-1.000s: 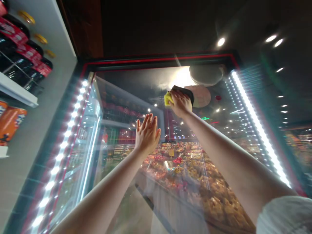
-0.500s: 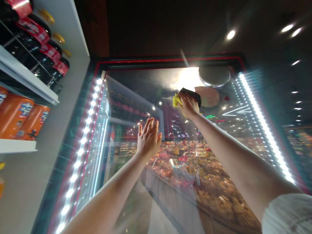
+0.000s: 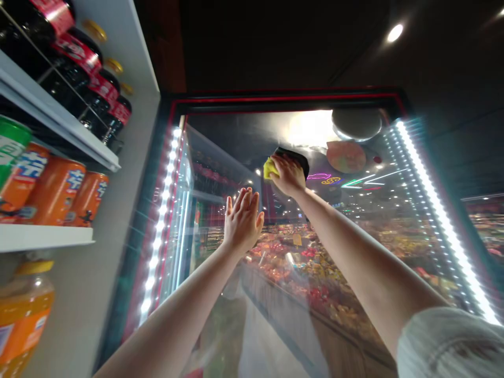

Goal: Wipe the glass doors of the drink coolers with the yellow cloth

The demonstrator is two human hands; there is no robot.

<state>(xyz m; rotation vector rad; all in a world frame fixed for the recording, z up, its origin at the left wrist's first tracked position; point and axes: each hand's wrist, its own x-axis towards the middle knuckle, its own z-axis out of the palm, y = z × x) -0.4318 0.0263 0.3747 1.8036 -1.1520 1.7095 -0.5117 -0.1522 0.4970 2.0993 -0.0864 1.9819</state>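
A glass door (image 3: 220,325) with a dark frame stands open in front of me, lit strips running down both sides. High on the pane, my right hand (image 3: 289,176) presses a yellow cloth (image 3: 270,168) against the glass, fingers closed over it. A dark patch (image 3: 297,157) shows around those fingers; whether it is part of the cloth or a reflection I cannot tell. Lower and to the left, my left hand (image 3: 242,223) lies flat on the pane with fingers stretched out, holding nothing.
On the left are cooler shelves (image 3: 47,237) with dark bottles (image 3: 79,50), orange cans (image 3: 59,189), a green can (image 3: 11,144) and an orange drink bottle (image 3: 27,315). Shop displays (image 3: 334,278) show through or in the glass. A ceiling light (image 3: 395,33) shines above.
My right hand has moved left and slightly down across the glass with the cloth. My left hand stays on about the same spot. The view has shifted left, showing more of the shelves.
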